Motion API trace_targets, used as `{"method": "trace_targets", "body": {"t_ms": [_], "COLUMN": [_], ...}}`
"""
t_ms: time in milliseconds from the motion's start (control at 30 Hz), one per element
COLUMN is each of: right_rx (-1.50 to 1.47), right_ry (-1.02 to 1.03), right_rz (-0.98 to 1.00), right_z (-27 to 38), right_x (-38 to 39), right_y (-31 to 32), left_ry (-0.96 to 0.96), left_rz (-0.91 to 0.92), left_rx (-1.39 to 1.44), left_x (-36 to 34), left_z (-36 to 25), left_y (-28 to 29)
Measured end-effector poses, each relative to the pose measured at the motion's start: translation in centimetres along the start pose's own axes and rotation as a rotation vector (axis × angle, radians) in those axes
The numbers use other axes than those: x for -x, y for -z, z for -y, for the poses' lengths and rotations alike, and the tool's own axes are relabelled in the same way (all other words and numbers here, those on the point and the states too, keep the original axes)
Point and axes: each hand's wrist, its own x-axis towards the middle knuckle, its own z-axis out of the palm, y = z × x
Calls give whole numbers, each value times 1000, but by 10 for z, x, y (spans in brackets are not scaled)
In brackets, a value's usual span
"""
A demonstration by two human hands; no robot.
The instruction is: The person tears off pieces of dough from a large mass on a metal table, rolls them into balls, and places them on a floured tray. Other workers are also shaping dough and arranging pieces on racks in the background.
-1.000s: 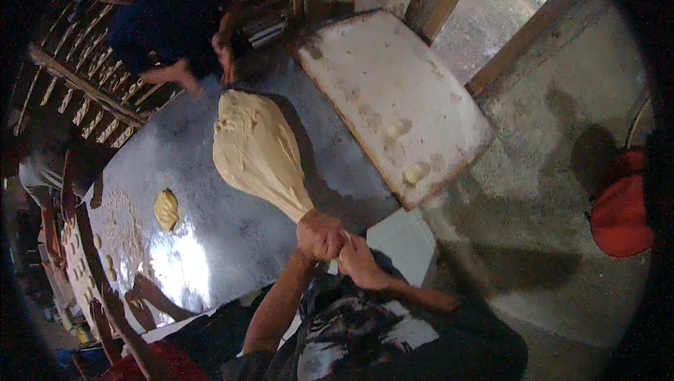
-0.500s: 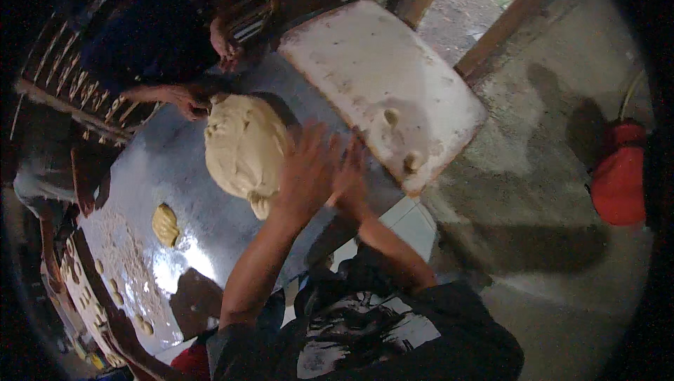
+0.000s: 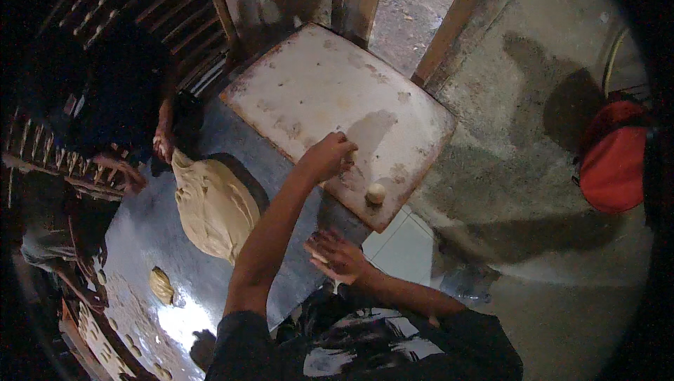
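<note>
My left hand (image 3: 328, 158) is above the pale flour-dusted board (image 3: 295, 72), its fingers curled inward; whatever they hold is hidden. A small round dough ball (image 3: 375, 194) rests on the board's near corner. Lower down, beside the table's near edge, my right hand (image 3: 340, 258) has its fingers partly bent around a small pale piece of dough (image 3: 320, 258). A large mound of soft dough (image 3: 214, 205) lies on the dark metal table (image 3: 281, 290), left of my left forearm. Another person's hand (image 3: 163, 146) grips its stretched far end.
A smaller dough lump (image 3: 161, 285) sits on the table's left part. Several dough pieces lie on a tray (image 3: 105, 346) at lower left, near a second person's arm. A slatted rack (image 3: 175, 23) stands behind. Right of me are a rough wall and a red bag (image 3: 614, 163).
My hands, close together before, have moved apart: the left over the board, the right back toward me. The other person's hand now pulls up the dough's end. The view has turned.
</note>
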Motion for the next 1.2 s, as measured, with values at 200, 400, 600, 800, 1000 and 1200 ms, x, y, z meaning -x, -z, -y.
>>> {"method": "trace_targets", "body": {"t_ms": [200, 400, 600, 800, 1000, 1200], "right_rx": [-112, 192, -10, 90, 175, 124], "right_ry": [-172, 5, -54, 41, -73, -79], "right_rz": [239, 37, 263, 73, -123, -122], "right_z": [16, 3, -7, 24, 41, 18], "right_x": [-37, -67, -29, -36, -98, -93], "right_y": [-43, -21, -17, -48, -28, -42], "left_ry": [159, 57, 621, 799, 851, 844], "left_rz": [163, -292, -821, -1074, -1114, -1065], "left_rx": [119, -98, 77, 58, 402, 378], "left_x": [-1, 75, 288, 405, 441, 448], "left_z": [-6, -10, -39, -65, -82, -94], "left_y": [-4, 49, 101, 35, -15, -7]}}
